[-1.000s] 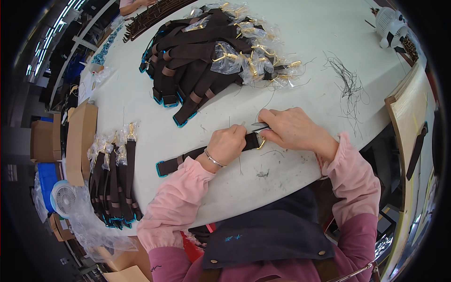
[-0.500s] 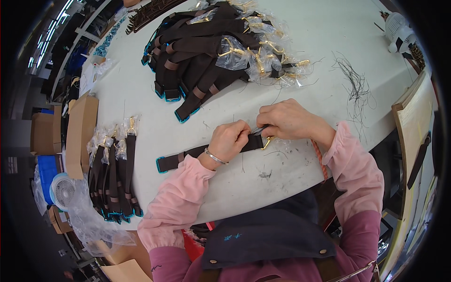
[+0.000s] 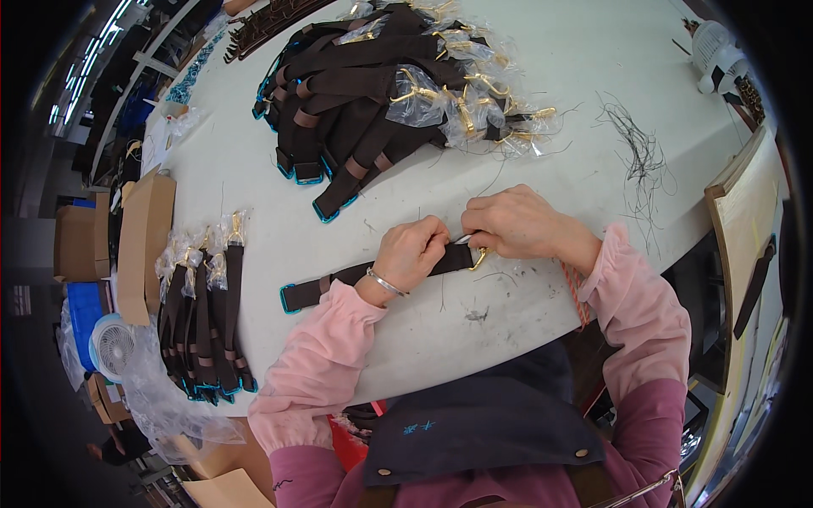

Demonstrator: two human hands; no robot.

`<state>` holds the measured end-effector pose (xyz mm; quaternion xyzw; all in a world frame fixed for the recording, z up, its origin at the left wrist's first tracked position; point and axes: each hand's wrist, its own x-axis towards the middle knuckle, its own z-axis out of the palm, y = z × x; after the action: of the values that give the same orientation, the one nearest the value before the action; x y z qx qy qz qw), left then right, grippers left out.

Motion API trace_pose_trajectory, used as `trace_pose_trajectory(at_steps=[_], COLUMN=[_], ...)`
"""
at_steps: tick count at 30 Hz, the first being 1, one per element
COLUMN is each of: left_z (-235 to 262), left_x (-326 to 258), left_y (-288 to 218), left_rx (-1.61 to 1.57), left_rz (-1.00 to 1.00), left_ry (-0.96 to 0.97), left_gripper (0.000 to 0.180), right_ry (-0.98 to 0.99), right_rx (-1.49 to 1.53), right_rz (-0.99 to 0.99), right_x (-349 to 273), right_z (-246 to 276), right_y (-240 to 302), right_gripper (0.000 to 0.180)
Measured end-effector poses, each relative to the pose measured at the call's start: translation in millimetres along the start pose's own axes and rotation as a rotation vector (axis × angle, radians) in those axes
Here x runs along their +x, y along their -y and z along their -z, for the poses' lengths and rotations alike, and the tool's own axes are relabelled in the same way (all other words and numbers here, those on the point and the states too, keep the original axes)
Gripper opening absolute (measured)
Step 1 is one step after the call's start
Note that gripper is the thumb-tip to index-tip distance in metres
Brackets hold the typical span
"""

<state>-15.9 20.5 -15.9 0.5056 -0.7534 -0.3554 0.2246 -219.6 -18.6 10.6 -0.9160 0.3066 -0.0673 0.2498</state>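
A dark brown webbing strap point(image 3: 305, 295) lies across the table in front of me, with a blue buckle point(image 3: 288, 298) at its left end and a gold snap hook point(image 3: 481, 256) at its right. Over the middle of the strap my left hand point(image 3: 412, 256) is closed in a pinch; what sits between its fingertips is too small to make out. My right hand point(image 3: 512, 222), closed just above the hook end, grips what look like small thread snips point(image 3: 463, 240). Their silver tip points toward my left fingertips, and the rest is hidden in my palm.
A large pile of similar straps point(image 3: 364, 93) with plastic-wrapped gold hooks lies at the back. A smaller bundle of straps point(image 3: 203, 322) is at the left. Loose dark threads point(image 3: 639, 157) and a white fan point(image 3: 716, 51) are at the right. A striped orange cord point(image 3: 577, 292) hangs by my right wrist.
The silver tip between my hands is tilted differently and shows brighter. My right hand has shifted very slightly, while the left hand and the strap stay almost in place.
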Motion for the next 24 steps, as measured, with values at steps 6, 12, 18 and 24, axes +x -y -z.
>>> trace_pose_trajectory(at_steps=[6, 12, 18, 24], left_z=[-1, -2, 0, 1], left_x=[-1, -1, -1, -1], left_y=[2, 2, 1, 1], left_rx=[-0.025, -0.019, 0.004, -0.007], left_rz=[0.023, 0.003, 0.03, -0.004], left_ry=[-0.007, -0.025, -0.006, -0.015], left_gripper=[0.008, 0.009, 0.009, 0.009], right_ry=[-0.036, -0.02, -0.053, -0.314], right_rx=[0.063, 0.079, 0.018, -0.18], right_rz=[-0.029, -0.04, -0.023, 0.033], right_x=[1, 2, -1, -17], right_z=[-3, -4, -7, -14], right_y=[3, 3, 7, 20], right_gripper=[0.016, 0.016, 0.015, 0.014])
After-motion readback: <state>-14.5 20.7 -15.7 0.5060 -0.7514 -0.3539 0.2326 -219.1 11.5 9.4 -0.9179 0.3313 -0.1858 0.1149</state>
